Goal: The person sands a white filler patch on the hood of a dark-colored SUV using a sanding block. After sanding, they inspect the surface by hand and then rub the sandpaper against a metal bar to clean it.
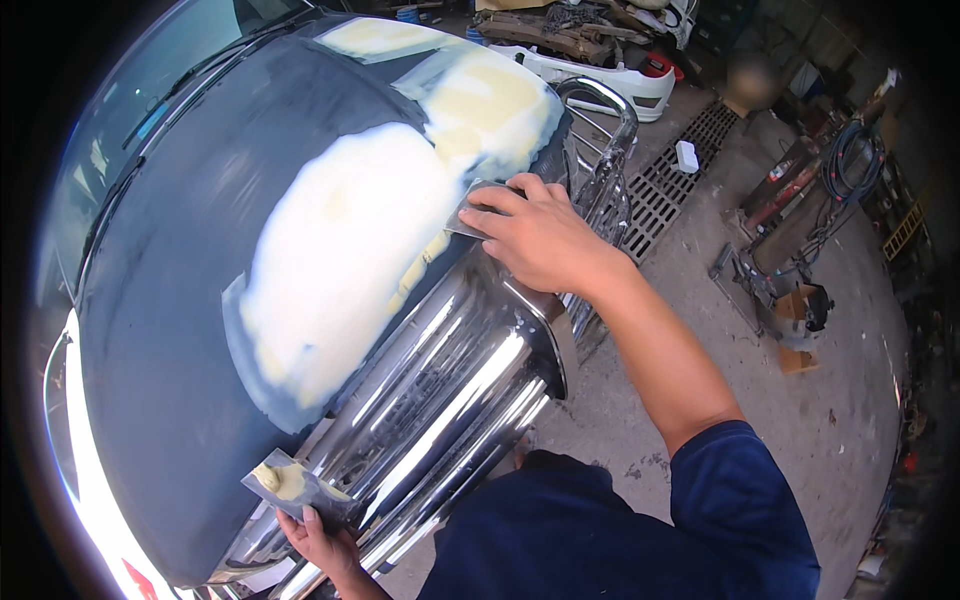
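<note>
My right hand [540, 235] grips a flat grey spreader [468, 224], pressing it at the hood's right edge beside a large white filler patch [340, 240] with yellowish streaks [415, 275]. My left hand [318, 540] holds a rectangular grey plate [315, 495] with a lump of pale yellow filler [273, 476], low beside the hood. The dark grey car hood [160, 330] carries a second white-yellow patch [490, 115] toward the upper right. A shiny chrome bar and trim [450, 350] run below the hood edge, beneath both hands.
A white bumper [630, 95] and piled parts [570, 25] lie at the back. A floor grate [660, 210] runs at the right, with a small white block [686, 157] on it. Stands with coiled hoses [850, 160] and cardboard boxes [800, 305] stand farther right. A blurred figure shows at the back.
</note>
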Available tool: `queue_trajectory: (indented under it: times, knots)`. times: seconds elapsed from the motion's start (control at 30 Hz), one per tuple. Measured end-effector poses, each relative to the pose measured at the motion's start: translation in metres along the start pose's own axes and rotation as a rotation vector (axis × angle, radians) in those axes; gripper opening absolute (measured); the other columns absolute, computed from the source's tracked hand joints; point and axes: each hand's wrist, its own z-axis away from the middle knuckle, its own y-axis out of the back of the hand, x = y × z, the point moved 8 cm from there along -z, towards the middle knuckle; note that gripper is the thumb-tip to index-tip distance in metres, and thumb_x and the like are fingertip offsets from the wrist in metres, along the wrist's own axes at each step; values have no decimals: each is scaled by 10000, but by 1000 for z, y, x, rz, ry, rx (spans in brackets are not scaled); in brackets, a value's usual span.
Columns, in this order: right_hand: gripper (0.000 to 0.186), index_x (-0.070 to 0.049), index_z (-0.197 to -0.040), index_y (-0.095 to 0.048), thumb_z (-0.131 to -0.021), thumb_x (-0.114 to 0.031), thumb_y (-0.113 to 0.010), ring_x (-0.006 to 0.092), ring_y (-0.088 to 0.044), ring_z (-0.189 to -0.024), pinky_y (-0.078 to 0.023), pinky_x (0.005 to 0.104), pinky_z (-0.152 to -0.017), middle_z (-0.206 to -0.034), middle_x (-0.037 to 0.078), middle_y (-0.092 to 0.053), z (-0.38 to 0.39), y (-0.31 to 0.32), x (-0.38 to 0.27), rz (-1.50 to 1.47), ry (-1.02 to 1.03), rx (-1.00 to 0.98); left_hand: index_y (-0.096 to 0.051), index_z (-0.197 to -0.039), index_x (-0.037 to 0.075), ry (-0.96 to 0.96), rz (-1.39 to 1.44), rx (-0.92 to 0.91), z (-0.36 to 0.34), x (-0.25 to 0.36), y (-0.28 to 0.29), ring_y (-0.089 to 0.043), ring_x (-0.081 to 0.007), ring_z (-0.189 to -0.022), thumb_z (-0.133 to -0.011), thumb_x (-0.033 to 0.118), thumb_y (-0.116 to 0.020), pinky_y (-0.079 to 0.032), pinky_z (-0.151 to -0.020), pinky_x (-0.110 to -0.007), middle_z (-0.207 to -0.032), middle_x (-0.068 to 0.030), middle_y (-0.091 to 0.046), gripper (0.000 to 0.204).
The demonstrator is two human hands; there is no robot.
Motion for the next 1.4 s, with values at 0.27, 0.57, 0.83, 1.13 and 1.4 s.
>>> queue_trajectory:
  times: [0.27,0.57,0.83,1.13,1.4]
  knots:
    - [387,-170,-1307,-554,-930,-250,-511,370,-411,-1222,-375,519,-978,-1391,26,-460,16,-14,-2,-70,-213,-242,-359,-1348,-19,-2,15,10,0,1,3,-551,-206,-1075,-906,100,-571,-409,-991,-350,-1216,-135,-546,505]
    - [456,-79,-1336,-521,-941,-296,-450,381,-463,-1212,-329,431,-1063,-1339,156,-496,-19,-13,18,-161,-501,-293,-373,-1347,-10,42,95,-72,0,1,-2,-545,-210,-1096,-892,62,-578,-401,-1002,-355,-1224,-134,-549,504]
    - [462,-62,-1347,-510,-947,-285,-451,421,-475,-1175,-338,438,-1059,-1337,149,-490,-2,-22,-52,-276,-546,-299,-377,-1350,-5,112,135,-151,1,-4,2,-535,-226,-1114,-873,64,-594,-382,-1024,-358,-1242,-141,-538,528]
    - [429,-83,-1324,-531,-942,-270,-477,407,-469,-1139,-412,485,-980,-1317,129,-485,15,-33,-114,-322,-540,-262,-365,-1365,-23,151,112,-242,0,-8,5,-545,-230,-1122,-866,72,-600,-405,-1014,-365,-1250,-144,-538,560]
    - [427,-78,-1317,-519,-931,-260,-498,399,-493,-1076,-456,525,-876,-1299,112,-483,33,-42,-158,-251,-467,-207,-362,-1362,-29,156,103,-305,1,-6,-1,-540,-232,-1131,-865,99,-603,-398,-1015,-362,-1247,-147,-539,567]
